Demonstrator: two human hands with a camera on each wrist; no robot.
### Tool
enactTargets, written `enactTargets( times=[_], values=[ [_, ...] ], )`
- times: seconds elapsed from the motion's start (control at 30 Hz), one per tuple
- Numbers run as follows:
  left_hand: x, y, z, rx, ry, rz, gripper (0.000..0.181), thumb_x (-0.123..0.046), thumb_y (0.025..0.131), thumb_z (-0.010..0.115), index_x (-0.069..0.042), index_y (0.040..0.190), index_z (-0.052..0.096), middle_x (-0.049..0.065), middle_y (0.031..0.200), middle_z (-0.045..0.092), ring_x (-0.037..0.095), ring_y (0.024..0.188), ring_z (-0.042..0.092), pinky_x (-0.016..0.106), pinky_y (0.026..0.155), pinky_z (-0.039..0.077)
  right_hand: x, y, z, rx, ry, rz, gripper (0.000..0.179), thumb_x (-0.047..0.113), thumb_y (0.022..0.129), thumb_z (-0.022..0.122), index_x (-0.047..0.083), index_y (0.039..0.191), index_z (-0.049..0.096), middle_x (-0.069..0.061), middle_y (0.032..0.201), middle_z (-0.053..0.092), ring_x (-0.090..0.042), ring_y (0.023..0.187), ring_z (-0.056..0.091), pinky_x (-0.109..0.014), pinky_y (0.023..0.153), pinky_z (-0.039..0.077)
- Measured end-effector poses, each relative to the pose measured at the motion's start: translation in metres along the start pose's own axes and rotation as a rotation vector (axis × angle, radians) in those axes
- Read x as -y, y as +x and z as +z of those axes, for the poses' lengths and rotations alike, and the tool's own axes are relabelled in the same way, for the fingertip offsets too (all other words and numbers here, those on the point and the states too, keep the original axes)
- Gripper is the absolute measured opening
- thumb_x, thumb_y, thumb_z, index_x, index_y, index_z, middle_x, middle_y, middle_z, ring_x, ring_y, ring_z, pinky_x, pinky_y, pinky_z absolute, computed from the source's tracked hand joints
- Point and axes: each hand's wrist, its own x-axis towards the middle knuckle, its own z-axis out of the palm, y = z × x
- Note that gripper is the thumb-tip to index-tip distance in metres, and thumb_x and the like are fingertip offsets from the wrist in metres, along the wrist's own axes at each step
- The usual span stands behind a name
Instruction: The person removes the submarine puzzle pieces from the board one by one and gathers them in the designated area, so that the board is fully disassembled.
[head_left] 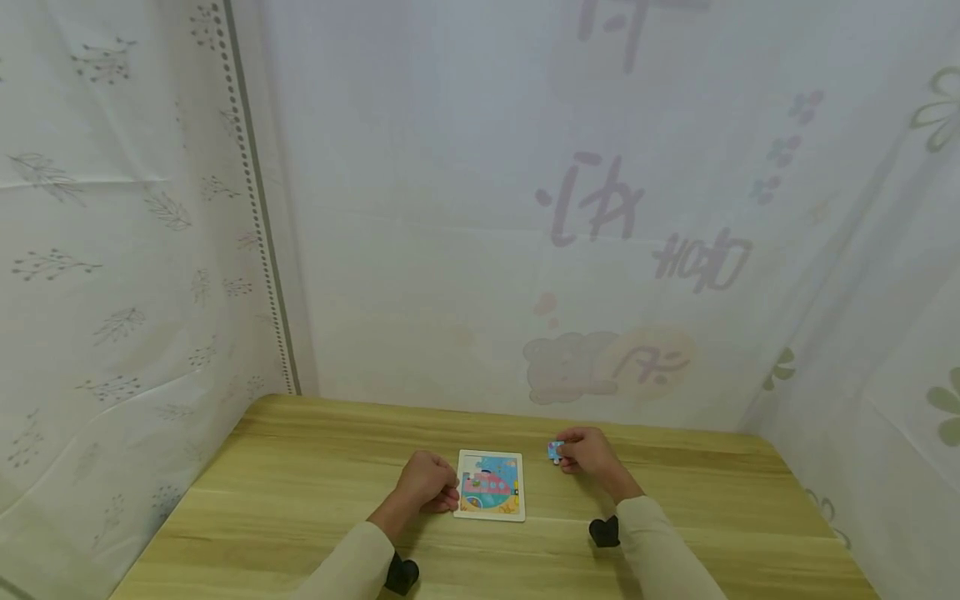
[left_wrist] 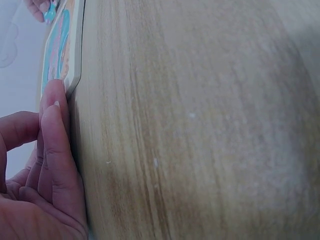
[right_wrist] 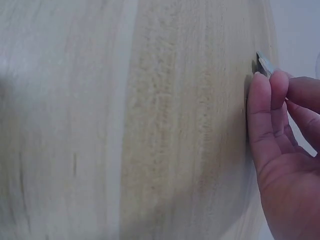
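A square jigsaw puzzle (head_left: pixel 491 492) in a white frame lies on the table, showing a pink submarine on blue. Its upper left part shows a bare pale patch. My left hand (head_left: pixel 429 482) rests beside the frame's left edge, its fingertips touching that edge, loosely bent; in the left wrist view the fingers (left_wrist: pixel 55 135) overlap the near corner of the puzzle. To the right of the frame, my right hand (head_left: pixel 591 454) pinches a blue jigsaw piece (head_left: pixel 555 451) between thumb and fingers, low over the table. In the right wrist view only the piece's thin edge (right_wrist: pixel 265 64) shows past the fingertips.
The wooden table (head_left: pixel 337 467) has its far edge against a white printed curtain (head_left: pixel 420 250). More curtain hangs at both sides. A black wrist mount (head_left: pixel 402 575) sits under the left sleeve, and another black mount (head_left: pixel 604 532) by the right sleeve.
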Motion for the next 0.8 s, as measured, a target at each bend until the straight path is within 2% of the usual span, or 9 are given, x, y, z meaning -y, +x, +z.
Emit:
enactTargets(
  times=[0.13, 0.37, 0.6, 0.8],
  values=[
    [0.0010, 0.0011, -0.0002, 0.001, 0.000, -0.005, 0.008, 0.001, 0.086, 0.060, 0.005, 0.088, 0.067, 0.010, 0.060, 0.067, 0.014, 0.048, 0.066, 0.024, 0.046, 0.054, -0.0020, 0.0018, 0.0014, 0.001, -0.010, -0.001, 0.017, -0.005, 0.090, 0.059, -0.009, 0.105, 0.064, -0.015, 0.081, 0.065, -0.014, 0.062, 0.059, -0.029, 0.056, 0.056],
    [0.0015, 0.0028, -0.0011, -0.005, 0.003, -0.017, 0.007, 0.001, 0.085, 0.060, 0.004, 0.088, 0.066, 0.009, 0.060, 0.067, 0.014, 0.048, 0.066, 0.024, 0.045, 0.053, -0.0032, 0.0020, 0.0058, -0.017, -0.103, -0.017, 0.015, -0.002, 0.088, 0.063, -0.008, 0.101, 0.065, -0.010, 0.079, 0.065, -0.013, 0.061, 0.057, -0.024, 0.055, 0.054],
    [0.0002, 0.0013, -0.0005, -0.011, 0.019, -0.011, 0.007, 0.001, 0.085, 0.060, 0.004, 0.087, 0.066, 0.009, 0.060, 0.068, 0.014, 0.048, 0.066, 0.024, 0.045, 0.053, -0.0044, 0.0045, 0.0086, -0.027, -0.147, -0.021, 0.012, -0.001, 0.088, 0.064, -0.006, 0.099, 0.066, -0.009, 0.078, 0.065, -0.012, 0.060, 0.057, -0.024, 0.054, 0.054],
    [0.0001, 0.0002, -0.0011, -0.009, 0.022, -0.003, 0.008, 0.002, 0.085, 0.059, 0.004, 0.087, 0.066, 0.009, 0.060, 0.068, 0.015, 0.048, 0.066, 0.024, 0.045, 0.053, -0.0016, 0.0025, 0.0058, -0.014, -0.090, -0.019, 0.017, 0.000, 0.090, 0.063, -0.008, 0.105, 0.064, -0.011, 0.080, 0.065, -0.013, 0.060, 0.056, -0.026, 0.054, 0.054]
  ],
)
